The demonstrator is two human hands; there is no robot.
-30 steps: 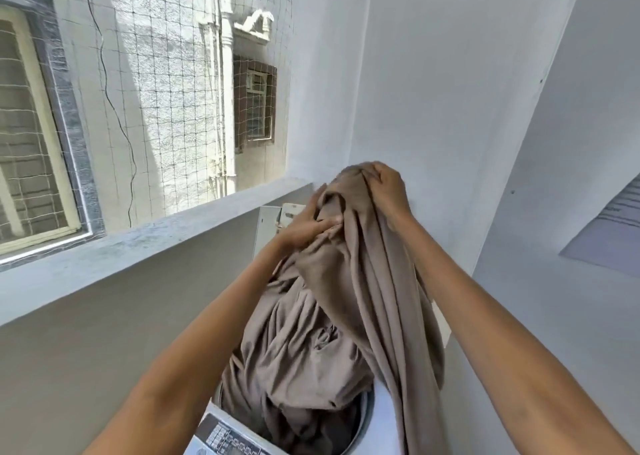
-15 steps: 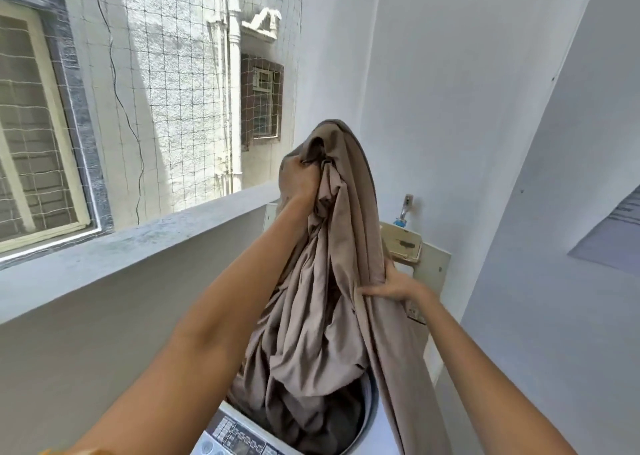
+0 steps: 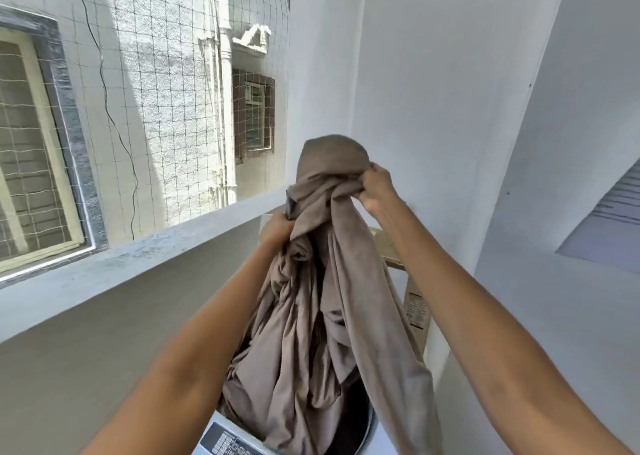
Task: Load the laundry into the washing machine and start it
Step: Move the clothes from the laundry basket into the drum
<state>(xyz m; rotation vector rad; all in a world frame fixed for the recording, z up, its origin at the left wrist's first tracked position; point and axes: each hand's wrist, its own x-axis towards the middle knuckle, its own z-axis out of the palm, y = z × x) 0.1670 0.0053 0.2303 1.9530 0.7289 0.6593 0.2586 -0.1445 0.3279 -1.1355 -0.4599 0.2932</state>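
Observation:
A large brown cloth [image 3: 311,333] hangs bunched from both my hands over a top-loading washing machine [image 3: 228,442]. Its lower folds rest inside the round drum opening. One long strip trails down the right side, outside the drum. My left hand [image 3: 277,227] grips a fold on the left, at mid height. My right hand [image 3: 375,187] is higher and clamps the gathered top of the cloth. The machine's dark control panel shows at the bottom edge. The raised lid [image 3: 415,312] stands behind the cloth, mostly hidden.
A grey parapet ledge [image 3: 138,264] runs along the left, with netting above it and neighbouring buildings beyond. White walls [image 3: 433,108] close in behind and to the right of the machine.
My right hand has risen from the cloth's middle to its top and gripped it there. My left hand has dropped lower along the left side. The bundle has sunk slightly.

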